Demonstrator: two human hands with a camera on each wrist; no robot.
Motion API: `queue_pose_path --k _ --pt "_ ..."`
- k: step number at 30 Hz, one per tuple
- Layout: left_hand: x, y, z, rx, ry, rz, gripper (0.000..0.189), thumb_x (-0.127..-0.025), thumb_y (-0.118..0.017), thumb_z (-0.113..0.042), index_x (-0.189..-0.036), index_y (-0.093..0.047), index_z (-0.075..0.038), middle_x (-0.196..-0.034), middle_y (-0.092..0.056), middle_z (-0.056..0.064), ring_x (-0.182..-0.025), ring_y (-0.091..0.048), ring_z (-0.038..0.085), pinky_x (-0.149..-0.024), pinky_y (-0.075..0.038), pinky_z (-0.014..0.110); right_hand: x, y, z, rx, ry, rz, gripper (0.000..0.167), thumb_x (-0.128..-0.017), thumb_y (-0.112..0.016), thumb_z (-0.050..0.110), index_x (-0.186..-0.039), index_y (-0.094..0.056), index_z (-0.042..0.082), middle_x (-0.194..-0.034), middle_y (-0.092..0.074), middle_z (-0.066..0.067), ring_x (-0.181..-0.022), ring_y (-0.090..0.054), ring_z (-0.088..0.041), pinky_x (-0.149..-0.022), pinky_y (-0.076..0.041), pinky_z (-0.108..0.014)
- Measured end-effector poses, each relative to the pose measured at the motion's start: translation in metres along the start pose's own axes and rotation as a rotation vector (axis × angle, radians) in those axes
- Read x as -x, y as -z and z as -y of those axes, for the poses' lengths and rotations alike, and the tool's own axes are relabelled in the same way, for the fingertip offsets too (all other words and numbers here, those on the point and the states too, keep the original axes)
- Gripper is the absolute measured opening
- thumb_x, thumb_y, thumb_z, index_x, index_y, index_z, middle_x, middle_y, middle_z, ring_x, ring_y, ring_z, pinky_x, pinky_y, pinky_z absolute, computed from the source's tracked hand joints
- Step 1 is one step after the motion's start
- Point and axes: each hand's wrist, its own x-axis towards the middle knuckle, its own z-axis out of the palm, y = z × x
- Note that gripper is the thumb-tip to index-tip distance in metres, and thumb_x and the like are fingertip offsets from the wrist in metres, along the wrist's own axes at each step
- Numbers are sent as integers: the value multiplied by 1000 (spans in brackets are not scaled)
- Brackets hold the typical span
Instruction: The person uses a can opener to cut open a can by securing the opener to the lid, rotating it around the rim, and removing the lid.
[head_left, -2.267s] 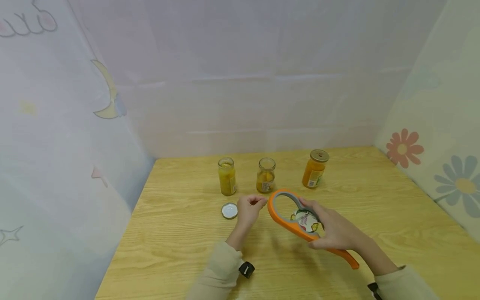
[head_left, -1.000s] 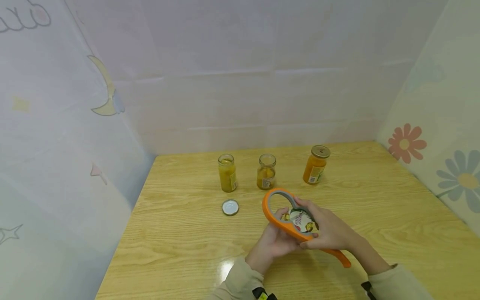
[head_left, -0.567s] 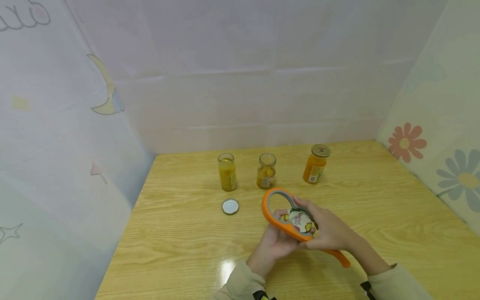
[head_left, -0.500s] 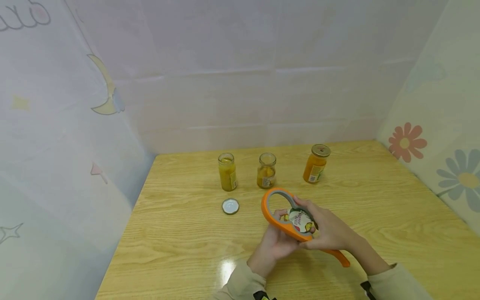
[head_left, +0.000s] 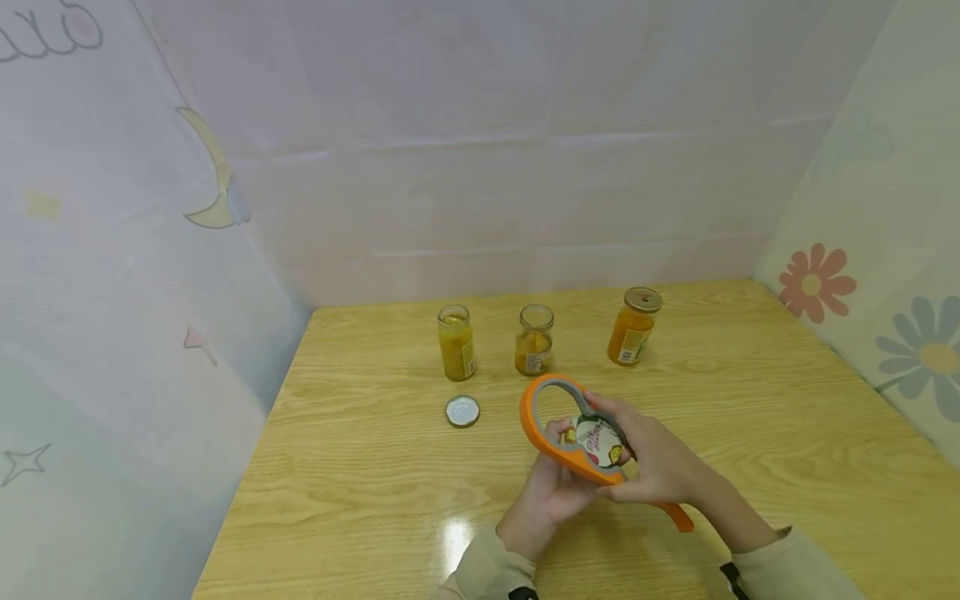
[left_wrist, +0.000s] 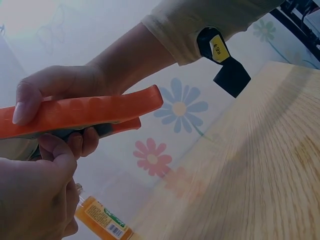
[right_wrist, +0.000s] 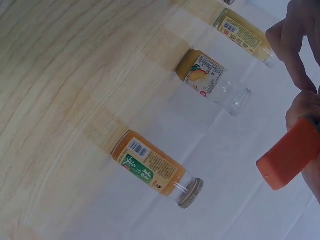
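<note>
- Gripped the orange-and-grey, plastic-looking two-loop tool with a curved handle (head_left: 576, 461) in the right hand (head_left: 660, 457), thumb on the near orange side, other fingers curled over the far edge; held it tilted above the yellowish wood-grain table (head_left: 360, 467), in front of the jars.
- Showed the round white lid with printed fruit and pink lettering (head_left: 597, 439) within the smaller, handle-side loop; could not tell whether clamped there or merely lying behind the opening.
- Had brought the left hand (head_left: 553, 493) over to that lid from a spot farther left, apart from the tool; now curled its fingers under the tool, pinching the lid from below.
- Shifted tool and right hand only slightly over the same stretch, and hardly altered anything in the last half second.
- Judged from this: turned one-handed holding into work with both hands, tool gripped from the right, lid handled from the left, lid still within the loop.
- Kept three jars upright behind, untouched: the tall, lidless clear-glass jar of yellow contents (head_left: 457, 348), the shorter, lidless clear-glass jar partly filled with amber (head_left: 534, 343), the orange-filled glass jar capped with gold-coloured metal (head_left: 632, 335).
- Kept the small loose lid, pale inside facing up (head_left: 462, 411), flat in front of the tall jar.
</note>
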Motion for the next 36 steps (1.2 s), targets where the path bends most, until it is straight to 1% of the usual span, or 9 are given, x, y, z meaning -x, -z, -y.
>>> queue_pose_path --k 5,8,13,17,22,27,29,32,36 --pt "-1 0 -1 -45 -15 46 34 -87 -47 -37 -113 -51 -16 -105 -53 4 -90 -56 16 -74 -45 22 -1 2 4 -3 31 -9 98 -59 -80 25 -138 -25 5 -106 -44 0 -65 -38 -1 -52 -37 -16" --pt "-2 1 -1 -75 -15 61 34 -88 -48 -39 -112 -52 -17 -105 -54 3 -90 -56 16 -78 -44 24 -1 2 5 5 53 -32 97 -59 -81 30 -136 -27 4 -104 -44 2 -70 -41 -2 -54 -39 -17" --pt "-2 0 -1 -107 0 43 37 -85 -53 -42 -113 -51 -18 -105 -54 3 -89 -56 16 -75 -45 24 1 1 3 -31 51 -30 94 -63 -79 34 -135 -28 3 -102 -43 2 -65 -40 -2 -51 -38 -15" --pt "-3 -1 0 -128 -7 53 41 -83 -56 -42 -113 -51 -15 -103 -54 4 -88 -58 15 -72 -47 22 4 -2 -1 -147 76 -50 93 -62 -81 24 -133 -27 -2 -103 -46 -5 -61 -39 -2 -46 -36 -13" --pt "-2 -5 1 -155 -22 71 44 -82 -57 -45 -113 -53 -14 -103 -56 3 -87 -60 14 -70 -48 20 3 -3 3 -275 96 -78 93 -56 -82 5 -129 -25 -11 -106 -48 -16 -75 -52 -8 -55 -46 -19" --pt "0 -6 -2 -139 -14 44 43 -80 -60 -45 -108 -55 -13 -99 -58 1 -86 -60 13 -71 -47 21 -9 10 28 -249 95 -104 87 -52 -77 -5 -122 -28 -16 -96 -49 -16 -58 -43 -2 -45 -39 -15" --pt "0 -5 -3 -127 -12 38 42 -80 -60 -44 -107 -55 -13 -98 -58 2 -86 -60 13 -72 -47 22 -11 11 32 -224 109 -121 85 -53 -78 -3 -121 -29 -16 -94 -49 -15 -53 -36 0 -43 -34 -11" --pt "-1 -4 -2 -123 -21 38 41 -82 -58 -45 -108 -56 -14 -99 -58 1 -85 -60 13 -73 -47 22 -11 9 30 -206 136 -145 79 -63 -78 9 -121 -30 -16 -96 -48 -16 -53 -33 2 -45 -30 -7" --pt "-1 -5 -2 -130 -36 36 40 -82 -56 -46 -107 -57 -15 -98 -59 0 -84 -60 12 -73 -46 22 -13 8 29 -161 200 -199 74 -75 -68 31 -118 -30 -16 -95 -47 -18 -51 -30 3 -45 -27 -4"
